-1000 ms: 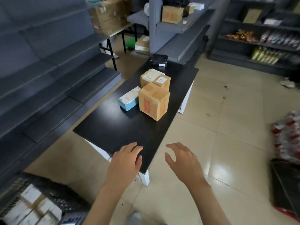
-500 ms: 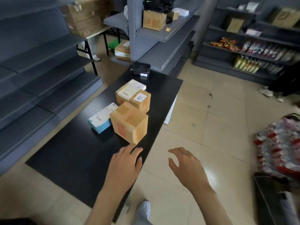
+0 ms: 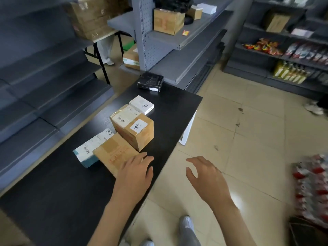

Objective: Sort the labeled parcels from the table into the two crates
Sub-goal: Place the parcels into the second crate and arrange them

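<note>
black table (image 3: 53, 201); brown cardboard boxes (image 3: 134, 132), white labels; white-teal box (image 3: 88, 151); white box (image 3: 141, 104); black box (image 3: 150, 82); beige floor tiles (image 3: 239, 139).

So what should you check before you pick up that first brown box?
1. Left hand on the nearest brown box: ok, its fingers lie over the box's near corner.
2. Grip closed round it: not ok, fingers look flat.
3. Right hand free to help: ok, open, off the table's edge over the floor.
4. Label readable: cannot tell, none shows on its top.
5. Neighbours clear: not ok, the white and teal box and the labelled brown box sit close against it.
6. Crates in sight: not ok.
</note>
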`<state>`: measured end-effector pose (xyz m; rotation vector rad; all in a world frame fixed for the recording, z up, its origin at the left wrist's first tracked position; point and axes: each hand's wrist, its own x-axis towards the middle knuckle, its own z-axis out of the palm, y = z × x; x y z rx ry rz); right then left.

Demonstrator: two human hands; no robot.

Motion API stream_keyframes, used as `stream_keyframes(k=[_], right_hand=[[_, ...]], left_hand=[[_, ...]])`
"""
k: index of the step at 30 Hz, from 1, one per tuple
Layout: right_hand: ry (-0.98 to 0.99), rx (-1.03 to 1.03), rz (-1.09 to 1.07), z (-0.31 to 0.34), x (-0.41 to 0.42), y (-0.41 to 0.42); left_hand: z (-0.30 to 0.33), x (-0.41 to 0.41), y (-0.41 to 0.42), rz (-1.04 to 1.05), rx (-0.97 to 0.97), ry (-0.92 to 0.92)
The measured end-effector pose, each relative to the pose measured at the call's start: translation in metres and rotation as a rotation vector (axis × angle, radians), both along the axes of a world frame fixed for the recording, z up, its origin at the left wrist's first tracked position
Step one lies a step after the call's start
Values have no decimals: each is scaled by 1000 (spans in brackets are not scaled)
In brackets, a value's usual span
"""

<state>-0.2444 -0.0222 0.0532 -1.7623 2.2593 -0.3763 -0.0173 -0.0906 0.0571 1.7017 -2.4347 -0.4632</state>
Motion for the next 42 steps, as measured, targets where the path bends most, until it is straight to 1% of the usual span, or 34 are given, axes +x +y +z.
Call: stream_keyframes(k=[6,9,13,17,23,28,32,39,42], right_hand=[[-2,-23,116,-1,-64,-59],[-14,-18,183,1,-84,-90],[-47,-15,274,1,-99,-140],[-73,-14,356,-12,-101,-200],[-13,44,484,-26,-90,-294],[32,105,575,-41,-81,-356],[23,170,619,-55,-76,-397],[49,261,766,-97,-65,-478],[42,304,776,-121,-56,-513]], left_hand=[[5,-56,-38,135,32,-32],[7,-70,-51,185,45,-48],[6,-80,-73,261,11,-67],[-3,-80,-110,328,17,-96],[-27,-74,-183,431,60,-79],[-49,-69,-232,526,116,-48],[-56,-66,-258,587,164,-86],[-78,-68,-298,724,341,-110],[-87,-72,-308,791,421,-123]])
